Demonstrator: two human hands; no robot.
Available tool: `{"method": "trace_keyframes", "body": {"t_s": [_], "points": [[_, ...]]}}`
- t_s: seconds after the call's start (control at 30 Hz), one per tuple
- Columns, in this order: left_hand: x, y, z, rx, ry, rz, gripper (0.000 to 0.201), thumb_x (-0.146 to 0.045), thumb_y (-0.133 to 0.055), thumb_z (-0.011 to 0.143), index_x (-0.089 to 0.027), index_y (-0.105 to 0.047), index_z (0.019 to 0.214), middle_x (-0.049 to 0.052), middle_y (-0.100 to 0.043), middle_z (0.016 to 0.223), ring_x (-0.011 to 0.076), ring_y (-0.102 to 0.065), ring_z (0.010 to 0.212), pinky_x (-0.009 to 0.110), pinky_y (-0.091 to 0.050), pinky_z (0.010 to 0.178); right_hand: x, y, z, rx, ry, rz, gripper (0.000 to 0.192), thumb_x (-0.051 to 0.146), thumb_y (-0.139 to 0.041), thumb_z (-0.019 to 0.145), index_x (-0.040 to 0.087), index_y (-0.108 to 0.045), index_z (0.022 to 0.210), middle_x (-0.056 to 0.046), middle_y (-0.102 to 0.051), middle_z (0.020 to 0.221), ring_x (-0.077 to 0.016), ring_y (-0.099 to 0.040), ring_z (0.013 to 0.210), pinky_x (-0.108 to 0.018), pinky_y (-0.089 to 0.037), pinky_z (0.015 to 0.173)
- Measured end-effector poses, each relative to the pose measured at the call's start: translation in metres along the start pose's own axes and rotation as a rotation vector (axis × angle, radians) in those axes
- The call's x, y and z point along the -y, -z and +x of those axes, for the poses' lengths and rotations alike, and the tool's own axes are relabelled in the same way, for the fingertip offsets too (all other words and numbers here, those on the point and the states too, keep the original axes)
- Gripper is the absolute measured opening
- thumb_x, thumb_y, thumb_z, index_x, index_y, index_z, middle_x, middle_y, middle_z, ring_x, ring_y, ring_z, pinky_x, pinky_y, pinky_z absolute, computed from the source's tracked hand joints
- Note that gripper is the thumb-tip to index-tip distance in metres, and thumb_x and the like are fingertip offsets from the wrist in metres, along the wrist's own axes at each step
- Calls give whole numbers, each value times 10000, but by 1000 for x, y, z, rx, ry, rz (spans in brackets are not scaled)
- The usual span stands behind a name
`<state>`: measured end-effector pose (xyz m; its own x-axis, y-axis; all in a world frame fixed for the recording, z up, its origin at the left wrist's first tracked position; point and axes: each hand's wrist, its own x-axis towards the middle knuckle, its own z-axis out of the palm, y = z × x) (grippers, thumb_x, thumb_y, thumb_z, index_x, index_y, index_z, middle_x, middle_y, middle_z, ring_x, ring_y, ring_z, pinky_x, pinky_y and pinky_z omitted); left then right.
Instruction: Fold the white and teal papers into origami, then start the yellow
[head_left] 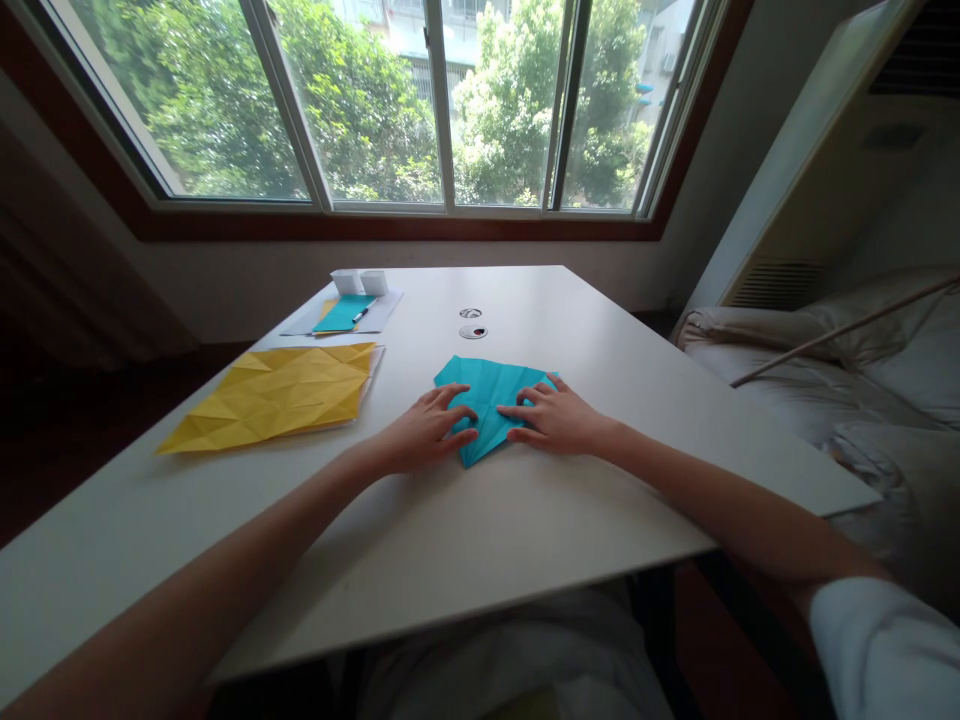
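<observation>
A turquoise sheet of folding paper [491,385] lies on the white table in front of me, creased, with one corner pointing toward me. My left hand [431,428] rests over its left side, fingers spread and fingertips on the paper. On the right side, my right hand [553,415] lies with its fingers apart, also touching the sheet. Neither hand grips the paper. Parts of its left and right edges are hidden under my fingers.
A large creased yellow paper [281,390] lies to the left on top of white sheets. Farther back are a turquoise sheet [341,312], a pen [364,310] and two small white boxes [360,283]. Two round discs [473,332] sit mid-table. A window stands beyond.
</observation>
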<state>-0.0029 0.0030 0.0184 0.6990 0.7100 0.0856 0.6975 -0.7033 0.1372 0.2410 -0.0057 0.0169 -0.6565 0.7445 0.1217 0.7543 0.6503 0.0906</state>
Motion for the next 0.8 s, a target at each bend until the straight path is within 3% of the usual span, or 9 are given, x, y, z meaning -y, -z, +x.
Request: {"method": "trace_keyframes", "body": {"t_s": [0.1, 0.2, 0.37, 0.5, 0.67, 0.8], "points": [[-5, 0, -1, -63, -17, 136, 383, -451, -368, 878, -236, -579, 1116, 111, -500, 1155, 262, -458, 1074, 434, -351, 933, -1, 4, -1, -49, 20, 27, 509, 558, -266, 877, 274, -597, 1140, -86, -583, 1144, -278, -486, 1061, -502, -232, 971], [-10, 0, -1, -57, 12, 161, 433, -460, -287, 902, -236, -582, 1125, 103, -549, 1054, 255, -481, 1001, 423, -393, 864, 0, 7, -2, -82, 69, 80, 476, 523, -310, 884, 237, -664, 1023, -68, -601, 1146, -263, -478, 1077, -458, -260, 972], [-12, -2, -2, -40, 41, 172, 524, -557, -344, 849, -223, -510, 1217, 120, -525, 1163, 301, -415, 1111, 449, -365, 898, 7, 16, -4, 22, 209, 270, 436, 473, -323, 900, 232, -650, 1056, -50, -591, 1180, -236, -478, 1098, -404, -320, 949], [-4, -3, -3, 19, -37, 89, 534, -543, -402, 835, -234, -445, 1268, 102, -481, 1260, 291, -361, 1188, 429, -328, 958, 11, 24, -5, 142, 278, 479, 459, 419, -237, 934, 237, -625, 1097, -36, -557, 1226, -193, -449, 1156, -346, -336, 959], [6, -4, -4, 35, -82, -38, 526, -517, -439, 834, -233, -381, 1273, 74, -470, 1283, 266, -295, 1261, 404, -306, 997, 11, 17, -2, -66, 288, 423, 355, 376, -335, 920, 213, -619, 1058, -49, -624, 1099, -185, -519, 1048, -365, -346, 945], [8, -2, -4, 54, -127, -60, 417, -469, -444, 851, -259, -429, 1211, 36, -473, 1277, 254, -263, 1287, 400, -302, 1013, 9, 9, -3, -189, 254, 292, 324, 381, -421, 883, 219, -561, 1127, -76, -571, 1169, -212, -497, 1073, -398, -363, 929]]}}
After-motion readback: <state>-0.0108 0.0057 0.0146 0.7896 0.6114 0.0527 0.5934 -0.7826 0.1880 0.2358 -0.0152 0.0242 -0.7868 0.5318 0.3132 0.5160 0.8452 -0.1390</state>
